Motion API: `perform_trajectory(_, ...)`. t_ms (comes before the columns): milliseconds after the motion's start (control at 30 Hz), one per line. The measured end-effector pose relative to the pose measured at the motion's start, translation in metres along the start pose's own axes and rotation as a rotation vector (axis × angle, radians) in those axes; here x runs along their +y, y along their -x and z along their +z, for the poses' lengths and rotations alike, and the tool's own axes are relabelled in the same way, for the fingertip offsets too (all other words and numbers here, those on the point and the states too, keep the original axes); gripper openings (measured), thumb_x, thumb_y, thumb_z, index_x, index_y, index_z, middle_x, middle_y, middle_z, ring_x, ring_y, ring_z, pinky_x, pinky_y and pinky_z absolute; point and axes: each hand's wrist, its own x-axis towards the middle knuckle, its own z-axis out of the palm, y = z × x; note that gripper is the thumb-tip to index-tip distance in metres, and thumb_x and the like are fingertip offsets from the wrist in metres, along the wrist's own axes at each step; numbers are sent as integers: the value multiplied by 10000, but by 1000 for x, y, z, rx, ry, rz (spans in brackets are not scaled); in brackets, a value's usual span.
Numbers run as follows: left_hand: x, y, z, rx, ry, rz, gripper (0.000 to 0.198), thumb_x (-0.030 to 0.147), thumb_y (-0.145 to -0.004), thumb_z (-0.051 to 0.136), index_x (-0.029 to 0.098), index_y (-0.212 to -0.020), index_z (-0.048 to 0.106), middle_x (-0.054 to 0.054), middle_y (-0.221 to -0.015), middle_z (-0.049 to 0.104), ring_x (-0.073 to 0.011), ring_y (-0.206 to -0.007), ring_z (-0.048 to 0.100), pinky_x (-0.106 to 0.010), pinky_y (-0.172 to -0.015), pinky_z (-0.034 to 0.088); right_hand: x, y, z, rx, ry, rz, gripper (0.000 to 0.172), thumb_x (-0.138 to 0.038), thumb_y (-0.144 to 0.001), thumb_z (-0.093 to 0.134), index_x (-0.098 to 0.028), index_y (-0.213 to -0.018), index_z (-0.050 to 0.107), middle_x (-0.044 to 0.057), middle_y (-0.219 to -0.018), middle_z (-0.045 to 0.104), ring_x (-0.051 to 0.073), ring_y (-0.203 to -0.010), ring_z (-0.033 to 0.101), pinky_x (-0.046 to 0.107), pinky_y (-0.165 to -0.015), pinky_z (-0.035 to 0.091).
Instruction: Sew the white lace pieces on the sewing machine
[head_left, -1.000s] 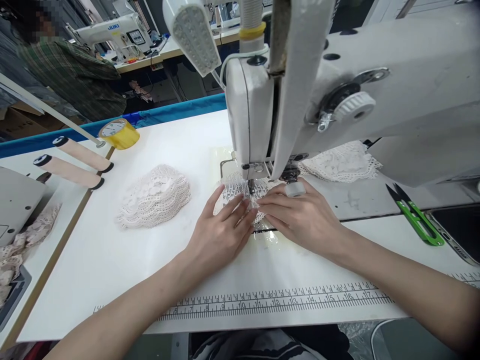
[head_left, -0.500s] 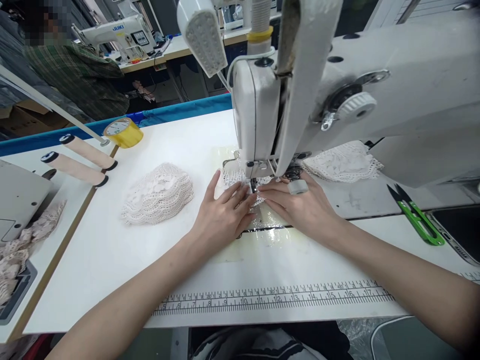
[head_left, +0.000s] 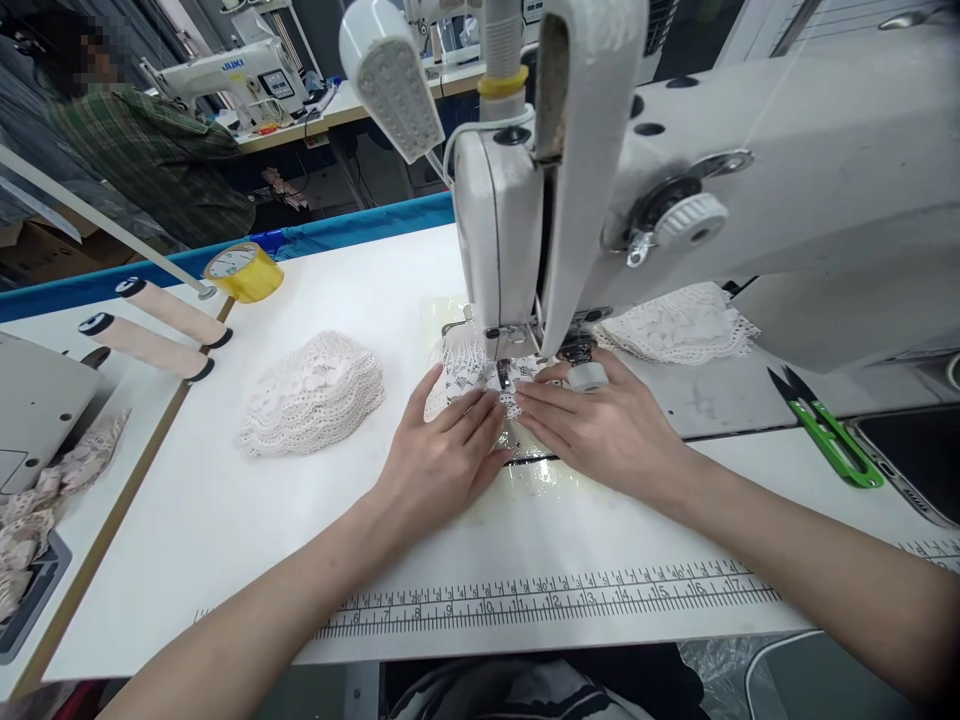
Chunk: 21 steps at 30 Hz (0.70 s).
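Note:
A piece of white lace (head_left: pixel 466 368) lies under the presser foot (head_left: pixel 504 374) of a white sewing machine (head_left: pixel 499 230). Left of the foot, my left hand (head_left: pixel 442 445) rests on the lace with fingers stretched out flat. My right hand (head_left: pixel 611 425) lies flat on the other side, its fingertips on the lace close to the foot. Part of that hand is hidden behind the machine's white knob. To the left sits a stack of cream lace pieces (head_left: pixel 313 393). Another lace pile (head_left: pixel 679 325) lies behind the right hand, under the machine arm.
Green thread snips (head_left: pixel 836 440) and a phone (head_left: pixel 915 455) lie at the right. Yellow tape (head_left: pixel 244 272) and two thread cones (head_left: pixel 146 345) stand at the left. A ruler strip (head_left: pixel 525 602) runs along the front edge. A person (head_left: pixel 142 150) sits beyond the blue cloth edge (head_left: pixel 360 222).
My hands have shifted slightly toward me, and more of the lace shows around the presser foot. The camera view has moved a little. Both hands stay flat on the lace.

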Motion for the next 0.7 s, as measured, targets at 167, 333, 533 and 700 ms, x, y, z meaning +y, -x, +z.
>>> perform_trajectory(167, -2, -1, 1, -6, 24, -15, 320, 295, -950, 520, 138, -1202, 639, -97, -1172, 693, -235, -1135, 637, -550, -1195, 211, 0, 0, 1, -10, 5, 20, 223, -230, -967, 507, -206, -990, 728, 3, -903, 758, 196, -819, 653, 455, -1041, 377)
perform_trajectory(333, -4, -2, 2, -6, 45, -34, 316, 296, -941, 533, 165, -1208, 641, -86, -1182, 689, -244, -1146, 631, -564, -1186, 231, 0, -2, -1, -40, 28, 28, 253, -236, -970, 479, -203, -996, 729, 11, -873, 757, 209, -832, 651, 451, -1070, 352)
perform_trajectory(533, -6, -4, 4, -9, 42, -45, 312, 309, -943, 541, 147, -1186, 650, -84, -1173, 694, -240, -1151, 627, -556, -1187, 231, 0, -3, -1, -71, 48, 24, 261, -235, -969, 480, -161, -1035, 721, 39, -837, 755, 221, -875, 646, 459, -1063, 359)
perform_trajectory(700, -9, -4, 6, 4, 36, -50, 331, 326, -949, 532, 146, -1205, 638, -85, -1170, 696, -234, -1135, 635, -548, -1181, 247, 0, -4, 0, -87, 74, 36, 268, -253, -977, 484, -156, -1024, 729, 42, -829, 755, 215, -870, 640, 435, -1078, 333)
